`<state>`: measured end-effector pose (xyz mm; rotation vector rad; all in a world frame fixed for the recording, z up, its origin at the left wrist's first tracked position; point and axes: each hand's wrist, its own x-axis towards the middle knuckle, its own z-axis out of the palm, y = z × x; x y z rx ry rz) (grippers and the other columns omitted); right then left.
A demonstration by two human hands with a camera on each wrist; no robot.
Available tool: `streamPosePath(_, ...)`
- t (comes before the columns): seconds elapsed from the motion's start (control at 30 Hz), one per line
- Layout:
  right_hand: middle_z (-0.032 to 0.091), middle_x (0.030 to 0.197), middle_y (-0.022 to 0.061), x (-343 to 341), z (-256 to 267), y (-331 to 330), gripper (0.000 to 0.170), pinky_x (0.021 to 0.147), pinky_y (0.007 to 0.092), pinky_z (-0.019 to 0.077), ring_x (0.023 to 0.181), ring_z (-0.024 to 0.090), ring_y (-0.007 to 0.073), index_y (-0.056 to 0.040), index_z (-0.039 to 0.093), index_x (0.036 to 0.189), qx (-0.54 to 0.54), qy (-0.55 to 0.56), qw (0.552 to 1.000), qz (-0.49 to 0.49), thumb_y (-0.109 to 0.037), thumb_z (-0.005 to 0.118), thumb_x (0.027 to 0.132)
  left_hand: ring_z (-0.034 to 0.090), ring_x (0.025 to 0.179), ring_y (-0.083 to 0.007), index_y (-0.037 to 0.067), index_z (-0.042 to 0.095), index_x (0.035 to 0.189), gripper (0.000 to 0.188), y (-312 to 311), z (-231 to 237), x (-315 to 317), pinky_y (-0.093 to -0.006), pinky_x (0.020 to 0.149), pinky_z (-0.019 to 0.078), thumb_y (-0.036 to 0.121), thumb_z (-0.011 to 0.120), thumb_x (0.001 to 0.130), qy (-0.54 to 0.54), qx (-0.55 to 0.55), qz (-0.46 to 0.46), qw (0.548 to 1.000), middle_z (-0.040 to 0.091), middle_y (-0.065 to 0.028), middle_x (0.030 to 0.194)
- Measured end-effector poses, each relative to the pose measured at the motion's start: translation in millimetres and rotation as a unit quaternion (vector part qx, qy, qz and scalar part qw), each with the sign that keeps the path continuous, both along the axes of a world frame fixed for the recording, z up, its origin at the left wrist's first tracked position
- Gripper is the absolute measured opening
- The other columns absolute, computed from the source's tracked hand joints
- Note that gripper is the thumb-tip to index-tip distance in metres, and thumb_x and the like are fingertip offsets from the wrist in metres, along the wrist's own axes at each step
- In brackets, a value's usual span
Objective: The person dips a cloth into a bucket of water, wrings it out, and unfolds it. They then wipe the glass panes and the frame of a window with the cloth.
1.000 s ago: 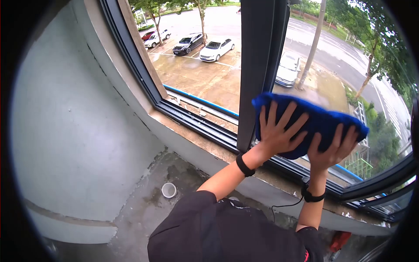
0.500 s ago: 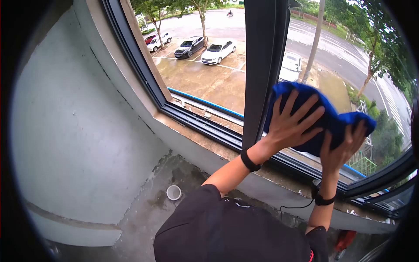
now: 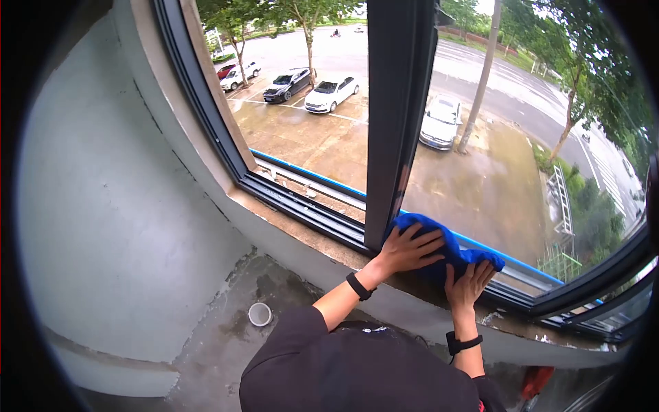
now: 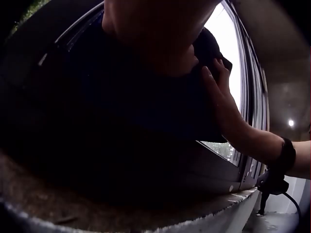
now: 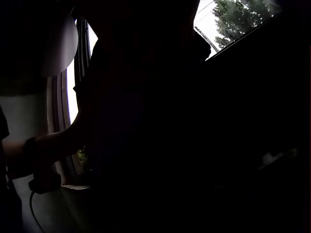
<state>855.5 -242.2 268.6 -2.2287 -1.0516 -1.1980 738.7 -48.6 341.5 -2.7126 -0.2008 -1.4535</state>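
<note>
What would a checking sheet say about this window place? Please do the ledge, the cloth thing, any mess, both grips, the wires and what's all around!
Surface: rough window ledge, with white specks toward the right.
Job's things: blue cloth, bunched low beside the dark window post.
Clutter: round white container on the grey floor; a red item, too unclear to name.
Grips: left grip and right grip both rest on the cloth, fingers spread.
Cables: one thin cable hangs near the right wrist, another near the left.
Surroundings: grey wall on the left; outside, parked cars, a pole and trees.
</note>
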Motion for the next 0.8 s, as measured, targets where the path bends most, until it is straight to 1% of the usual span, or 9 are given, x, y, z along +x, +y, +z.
streamPosePath(0.07,0.03,0.15,0.0331,-2,27,4,0.079,0.111,0.0686,0.0202,0.133,0.033,0.0577,-0.0047,0.036,0.143,0.009,0.018,1.0,0.011,-0.045,0.071,0.085,0.054,0.117,-0.023,0.029,0.068,0.118,0.043,13,44,8,-0.0429,0.087,0.0417,0.052,0.07,0.081,-0.092,0.095,-0.1,0.986,0.06,0.0082,0.134)
streamPosePath(0.13,0.027,0.154,0.0324,1,99,16,0.081,0.113,0.0662,0.0168,0.139,0.028,0.0555,-0.0049,0.031,0.148,0.087,-0.043,0.995,0.024,-0.044,0.068,0.088,0.05,0.128,-0.0252,0.029,0.066,0.124,0.047,14,100,12,-0.0445,0.094,0.0393,0.05,0.07,0.082,-0.092,0.102,-0.088,0.987,0.054,0.0069,0.143)
streamPosePath(0.27,0.029,0.156,0.028,0,234,35,0.073,0.117,0.0603,0.0143,0.145,0.024,0.0492,-0.006,0.033,0.152,0.202,-0.102,0.974,0.009,-0.042,0.06,0.094,0.042,0.135,-0.0383,0.028,0.065,0.13,0.058,3,190,27,-0.0583,0.109,0.0249,0.054,0.072,0.078,-0.182,0.054,-0.053,0.98,0.052,-0.0009,0.146)
streamPosePath(0.4,0.028,0.157,0.0275,7,222,37,0.071,0.117,0.0599,0.0146,0.145,0.023,0.0488,-0.0062,0.037,0.151,0.197,-0.115,0.974,-0.003,-0.045,0.057,0.095,0.039,0.137,-0.0419,0.027,0.065,0.13,0.061,3,166,35,-0.0609,0.11,0.0231,0.056,0.071,0.077,-0.202,0.036,-0.027,0.978,0.05,-0.0034,0.148)
streamPosePath(0.57,0.023,0.155,0.0342,13,72,17,0.081,0.114,0.0677,0.0145,0.141,0.02,0.0578,-0.003,0.031,0.151,0.065,-0.093,0.993,-0.029,-0.049,0.06,0.092,0.05,0.114,-0.0367,0.028,0.07,0.11,0.048,5,31,24,-0.0555,0.094,0.0349,0.062,0.071,0.076,-0.122,0.058,0.015,0.991,0.061,0.0015,0.124)
streamPosePath(0.63,0.022,0.154,0.0364,3,30,5,0.082,0.113,0.0691,0.0141,0.14,0.019,0.0601,-0.0016,0.03,0.151,0.031,-0.07,0.997,-0.028,-0.049,0.062,0.091,0.051,0.112,-0.0351,0.028,0.071,0.108,0.048,-1,-13,16,-0.0529,0.092,0.0359,0.062,0.071,0.075,-0.086,0.035,0.015,0.996,0.062,0.0031,0.122)
streamPosePath(0.7,0.014,0.156,0.0363,-10,23,4,0.084,0.116,0.0667,0.0107,0.142,0.013,0.0591,0.001,0.022,0.152,-0.025,0.037,0.998,-0.042,-0.042,0.062,0.093,0.051,0.11,-0.0335,0.028,0.071,0.106,0.047,-3,-2,11,-0.0503,0.09,0.0369,0.063,0.072,0.074,-0.053,0.012,0.017,0.998,0.062,0.0046,0.12)
streamPosePath(0.77,0.013,0.156,0.0361,-8,45,5,0.084,0.116,0.0663,0.0093,0.143,0.012,0.0587,0.0019,0.021,0.152,0.002,0.016,1.0,-0.027,-0.04,0.063,0.093,0.05,0.121,-0.0272,0.032,0.07,0.118,0.043,-4,21,9,-0.0413,0.081,0.0425,0.053,0.07,0.081,-0.072,-0.004,-0.027,0.997,0.06,0.0095,0.133)
streamPosePath(0.8,0.013,0.157,0.0359,-5,69,9,0.084,0.116,0.0659,0.0079,0.143,0.011,0.0583,0.0028,0.021,0.152,0.029,-0.005,0.999,-0.012,-0.039,0.063,0.093,0.048,0.125,-0.0283,0.032,0.068,0.122,0.047,-3,39,13,-0.0448,0.086,0.0413,0.054,0.07,0.08,-0.089,0.007,-0.028,0.996,0.057,0.0082,0.138)
